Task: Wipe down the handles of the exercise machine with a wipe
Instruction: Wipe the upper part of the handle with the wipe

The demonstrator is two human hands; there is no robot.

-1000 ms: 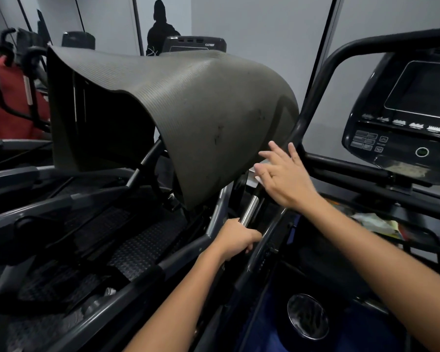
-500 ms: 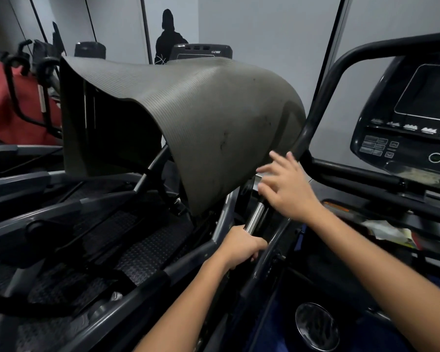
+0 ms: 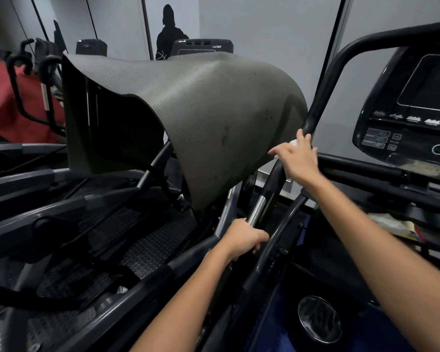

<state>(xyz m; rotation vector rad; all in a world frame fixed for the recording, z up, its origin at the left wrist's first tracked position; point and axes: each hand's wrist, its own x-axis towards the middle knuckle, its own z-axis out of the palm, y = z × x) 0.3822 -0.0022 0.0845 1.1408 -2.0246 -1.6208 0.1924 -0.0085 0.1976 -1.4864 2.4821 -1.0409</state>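
Handles on the exercise machine run up the middle of the view: nearest, the left hand [image 3: 244, 238] is clenched around the base of a shiny chrome tube [image 3: 256, 210]. Farther up, the right hand [image 3: 299, 158] presses a small white wipe [image 3: 293, 142] against the smooth black curved handle [image 3: 315, 102], fingers partly spread. A ribbed grey rubber mat [image 3: 201, 110] drapes over the machine beyond.

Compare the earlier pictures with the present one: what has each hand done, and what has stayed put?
The right hand has moved up the black handle and now wraps it, a bit of white wipe showing under the fingers. The left hand keeps its grip low on the chrome bar. The grey mat draped over the machine has not shifted.
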